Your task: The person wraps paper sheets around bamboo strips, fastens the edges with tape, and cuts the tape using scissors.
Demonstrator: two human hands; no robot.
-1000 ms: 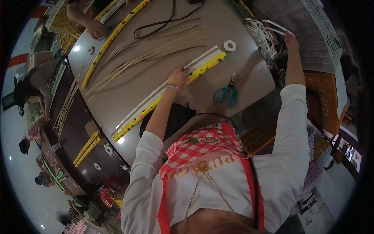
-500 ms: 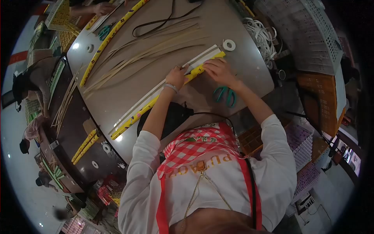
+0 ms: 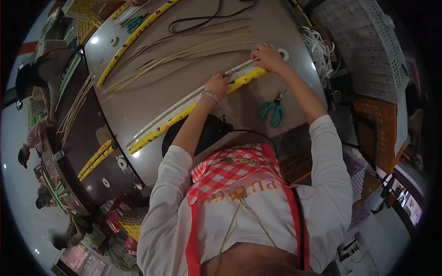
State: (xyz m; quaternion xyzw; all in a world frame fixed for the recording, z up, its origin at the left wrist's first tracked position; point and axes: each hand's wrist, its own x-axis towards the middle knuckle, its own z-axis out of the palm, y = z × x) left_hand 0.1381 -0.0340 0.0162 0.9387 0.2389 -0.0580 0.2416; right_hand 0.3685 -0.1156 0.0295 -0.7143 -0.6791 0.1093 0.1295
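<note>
A long yellow patterned strip (image 3: 166, 125) lies diagonally on the table, with a narrow white strip (image 3: 171, 109) along its far side. My left hand (image 3: 217, 86) is closed around the strips near their middle, fingers pressed on the white one. At the far right end, my right hand (image 3: 268, 58) has its fingers bent together at the white strip; the exact pinch is partly hidden. Teal-handled scissors (image 3: 272, 111) lie on the table below my right forearm. A roll of white tape (image 3: 283, 54) sits just beyond my right hand.
Thin tan strips (image 3: 170, 63) and a dark strap (image 3: 202, 24) lie across the far table. A black pouch (image 3: 195, 135) rests at the near edge. Coiled white bands (image 3: 317, 50) sit at the right. Other people work at the left tables.
My right hand has moved up and right from the yellow strip to the white strip's far end. My left hand has shifted slightly right. The whole view has turned slightly.
</note>
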